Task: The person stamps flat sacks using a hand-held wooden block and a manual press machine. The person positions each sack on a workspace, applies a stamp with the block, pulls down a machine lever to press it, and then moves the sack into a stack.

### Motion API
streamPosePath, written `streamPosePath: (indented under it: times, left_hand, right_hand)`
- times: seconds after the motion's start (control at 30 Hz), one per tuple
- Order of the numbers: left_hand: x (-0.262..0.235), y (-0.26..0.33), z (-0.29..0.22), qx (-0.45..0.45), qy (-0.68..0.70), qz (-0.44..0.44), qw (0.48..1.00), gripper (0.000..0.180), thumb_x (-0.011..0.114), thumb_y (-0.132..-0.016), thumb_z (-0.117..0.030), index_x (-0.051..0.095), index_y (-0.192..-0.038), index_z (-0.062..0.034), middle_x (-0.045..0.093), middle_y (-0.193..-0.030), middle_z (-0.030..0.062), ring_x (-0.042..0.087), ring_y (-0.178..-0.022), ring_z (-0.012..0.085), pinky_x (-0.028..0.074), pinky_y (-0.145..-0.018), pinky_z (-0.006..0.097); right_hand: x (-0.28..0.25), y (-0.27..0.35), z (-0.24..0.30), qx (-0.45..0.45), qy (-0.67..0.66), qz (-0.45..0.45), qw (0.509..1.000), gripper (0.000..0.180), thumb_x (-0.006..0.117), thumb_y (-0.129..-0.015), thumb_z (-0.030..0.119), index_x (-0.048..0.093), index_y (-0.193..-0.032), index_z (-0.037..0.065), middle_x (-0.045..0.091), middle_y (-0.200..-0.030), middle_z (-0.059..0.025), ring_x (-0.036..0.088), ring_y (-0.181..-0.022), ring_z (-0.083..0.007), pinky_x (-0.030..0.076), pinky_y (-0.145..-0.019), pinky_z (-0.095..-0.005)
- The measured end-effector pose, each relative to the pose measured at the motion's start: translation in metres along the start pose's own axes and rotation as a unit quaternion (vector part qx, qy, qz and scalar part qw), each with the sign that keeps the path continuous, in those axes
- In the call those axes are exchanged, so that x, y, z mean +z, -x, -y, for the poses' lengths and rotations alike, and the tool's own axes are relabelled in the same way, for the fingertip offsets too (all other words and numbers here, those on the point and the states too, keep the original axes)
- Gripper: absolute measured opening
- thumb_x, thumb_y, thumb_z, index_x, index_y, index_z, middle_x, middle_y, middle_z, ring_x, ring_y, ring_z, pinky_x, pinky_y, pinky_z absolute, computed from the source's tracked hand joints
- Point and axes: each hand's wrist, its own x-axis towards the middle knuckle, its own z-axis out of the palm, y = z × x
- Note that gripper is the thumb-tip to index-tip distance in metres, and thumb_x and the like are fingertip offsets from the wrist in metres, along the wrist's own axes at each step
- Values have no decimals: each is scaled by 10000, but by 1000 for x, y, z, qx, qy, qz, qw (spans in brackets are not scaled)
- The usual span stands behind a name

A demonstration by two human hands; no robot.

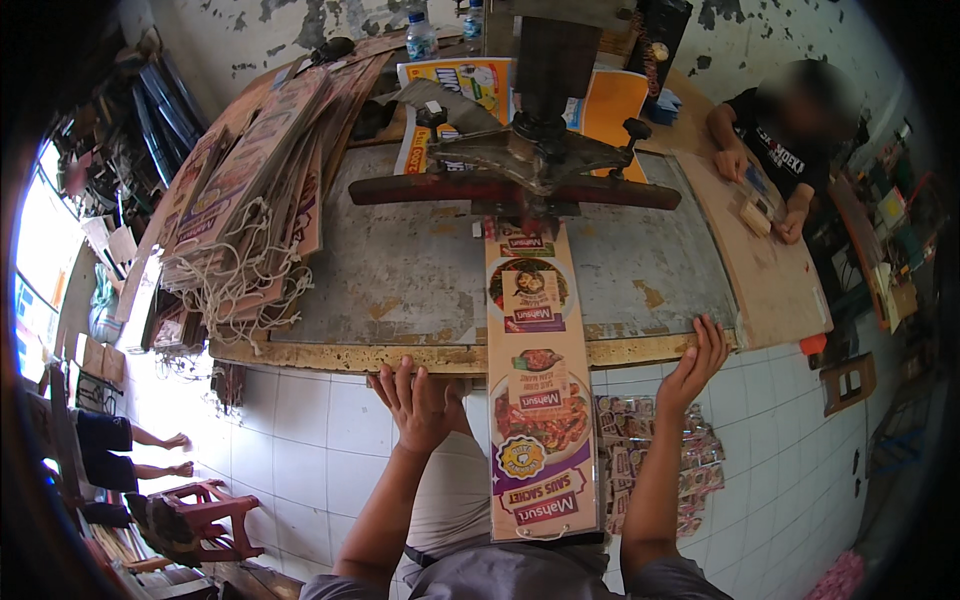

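My left hand (415,405) is at the table's front edge, its fingers stretched up against the wooden rim and nothing held. On the other side, my right hand (693,362) touches the same edge near the right corner, fingers extended and empty. Between them, a long printed strip (540,345) with food pictures runs from under a dark metal press (540,165) over the table edge and down to my lap. A white cord loop hangs at its near end. The press's crossbar stands over the far end of the strip, hiding whether it touches it.
Stacked printed boards (255,170) with tangled white cords (255,265) lie on the table's left. A person (790,140) sits at the right, hands near a small block. Plastic bottles (421,38) stand behind. Small printed packets (665,460) lie below; a red stool (215,520) stands lower left.
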Motion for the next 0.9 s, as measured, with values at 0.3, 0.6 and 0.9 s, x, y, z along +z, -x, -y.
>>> streamPosePath:
  times: [0.3, 0.6, 0.9]
  left_hand:
    - [-61, -38, -39, -70, 62, 74, 993, 761, 764, -898, -262, 471, -1576, -80, 493, -1644, 204, 306, -1617, 481, 79, -1323, 708]
    - [-97, -112, -61, 10, 221, 244, 944, 670, 751, -965, -394, 589, -1557, -124, 569, -1643, 57, 472, -1560, 290, 176, -1325, 644]
    - [-99, -115, -62, 21, 225, 277, 934, 635, 689, -988, -361, 598, -1566, -115, 557, -1661, 48, 433, -1591, 298, 114, -1348, 617]
  right_hand:
    - [-34, -24, 84, -62, -145, 245, 957, 492, 608, -1089, 398, 655, -1468, 89, 594, -1572, -115, 463, -1557, -364, 148, -1336, -654]
    - [-17, -60, 126, -166, -169, 359, 903, 609, 800, -962, 382, 661, -1476, 86, 588, -1595, -108, 502, -1525, -352, 346, -1288, -580]
    - [-14, -52, 124, -178, -148, 336, 913, 637, 788, -959, 433, 671, -1493, 106, 587, -1626, -97, 516, -1523, -344, 361, -1279, -571]
